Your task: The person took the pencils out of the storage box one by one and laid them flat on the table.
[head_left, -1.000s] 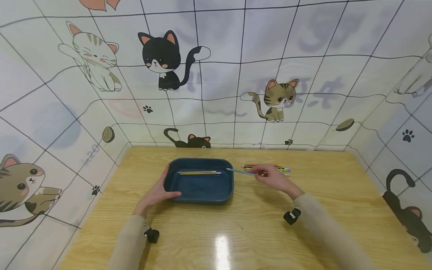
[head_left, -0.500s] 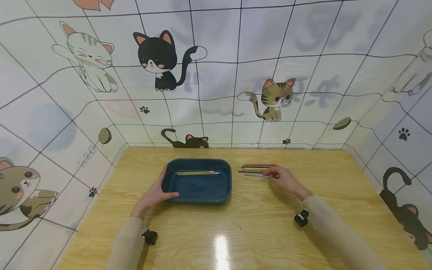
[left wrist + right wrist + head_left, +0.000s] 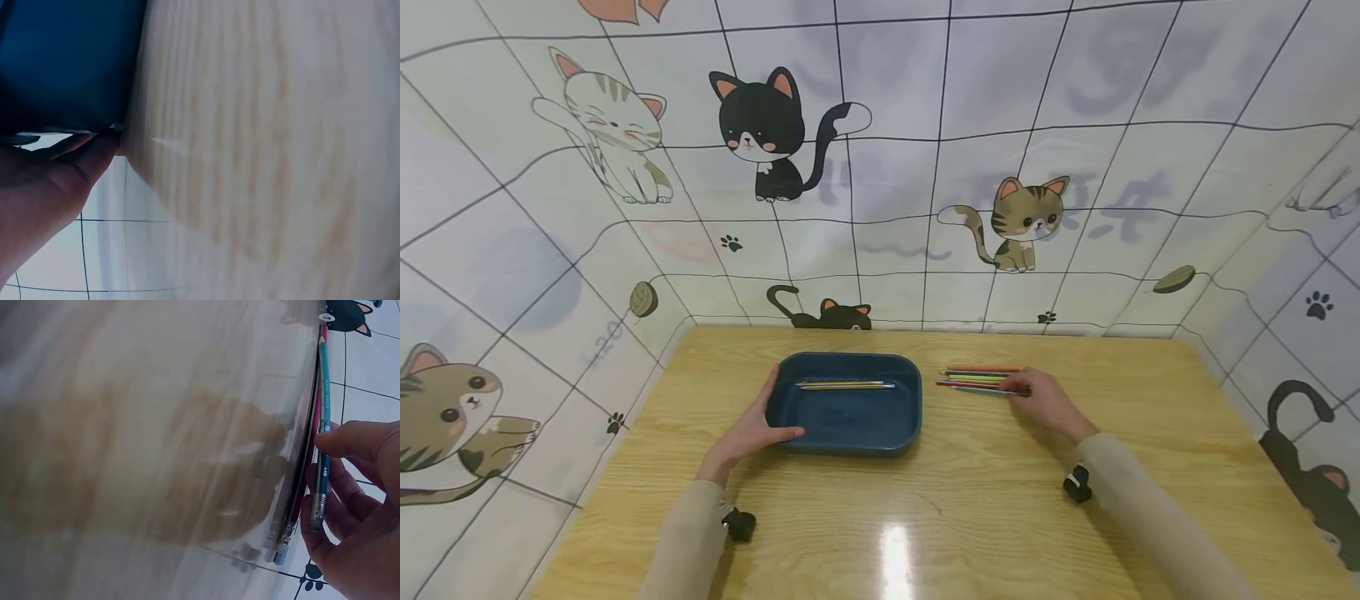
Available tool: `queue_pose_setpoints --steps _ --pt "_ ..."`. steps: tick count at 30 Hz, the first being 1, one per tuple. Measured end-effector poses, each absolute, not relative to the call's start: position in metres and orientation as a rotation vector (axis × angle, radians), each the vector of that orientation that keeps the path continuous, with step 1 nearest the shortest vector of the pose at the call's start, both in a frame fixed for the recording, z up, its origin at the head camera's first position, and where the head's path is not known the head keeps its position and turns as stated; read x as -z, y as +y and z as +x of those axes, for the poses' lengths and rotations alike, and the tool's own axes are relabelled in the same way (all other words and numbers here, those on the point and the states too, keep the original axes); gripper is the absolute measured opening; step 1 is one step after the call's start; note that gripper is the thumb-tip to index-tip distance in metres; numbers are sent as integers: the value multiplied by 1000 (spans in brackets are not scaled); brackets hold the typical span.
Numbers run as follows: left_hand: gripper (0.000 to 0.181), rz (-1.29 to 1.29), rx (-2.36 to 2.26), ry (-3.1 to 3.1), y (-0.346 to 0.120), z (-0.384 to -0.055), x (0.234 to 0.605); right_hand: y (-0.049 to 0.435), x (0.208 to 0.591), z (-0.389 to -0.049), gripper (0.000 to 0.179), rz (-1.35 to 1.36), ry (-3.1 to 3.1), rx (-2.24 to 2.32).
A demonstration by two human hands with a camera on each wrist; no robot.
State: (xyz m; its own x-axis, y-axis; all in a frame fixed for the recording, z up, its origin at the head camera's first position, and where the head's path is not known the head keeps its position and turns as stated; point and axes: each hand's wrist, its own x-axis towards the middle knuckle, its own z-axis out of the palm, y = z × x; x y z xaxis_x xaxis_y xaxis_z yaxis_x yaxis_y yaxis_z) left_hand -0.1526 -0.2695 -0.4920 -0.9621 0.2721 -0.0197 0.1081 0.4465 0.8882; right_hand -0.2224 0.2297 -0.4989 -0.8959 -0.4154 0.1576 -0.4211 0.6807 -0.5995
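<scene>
In the head view, a dark blue rectangular tray (image 3: 850,446) stands on the table, with yellow and pale pencils (image 3: 846,385) lying in it. My left hand (image 3: 748,433) holds the tray's left side, its thumb over the front-left rim. Several pencils (image 3: 981,369) of different colours lie side by side to the right of the tray. At their right ends is my right hand (image 3: 1051,404). The right wrist view shows its thumb and fingers pinching a teal pencil (image 3: 324,394) marked HB near the eraser end. Beside that pencil lie a red one and a dark one.
The wooden table (image 3: 970,517) runs up to a cat-patterned wall covering (image 3: 895,183) at the back and both sides. Small black cameras sit on both wrists, the right camera (image 3: 1077,484) just above the tabletop.
My right hand has moved right, from beside the tray's right rim to the pencils' right ends. The light-blue pencil it held near the rim now lies along the pile's front. The left hand stays put.
</scene>
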Motion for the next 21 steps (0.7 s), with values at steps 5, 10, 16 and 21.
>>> queue_pose_setpoints --steps 5,10,16,21 --pt "116 322 -1538 2535 -269 -153 493 230 499 -225 17 683 -2867 -1011" --pt "114 311 -1521 2533 -266 -150 487 229 499 -226 19 658 -2885 -1053" --pt "112 319 -1540 2499 -258 -140 461 229 499 -227 20 613 -2912 -1052" --pt "110 323 -1550 2497 -256 -138 456 228 500 -230 17 614 -2931 -1030"
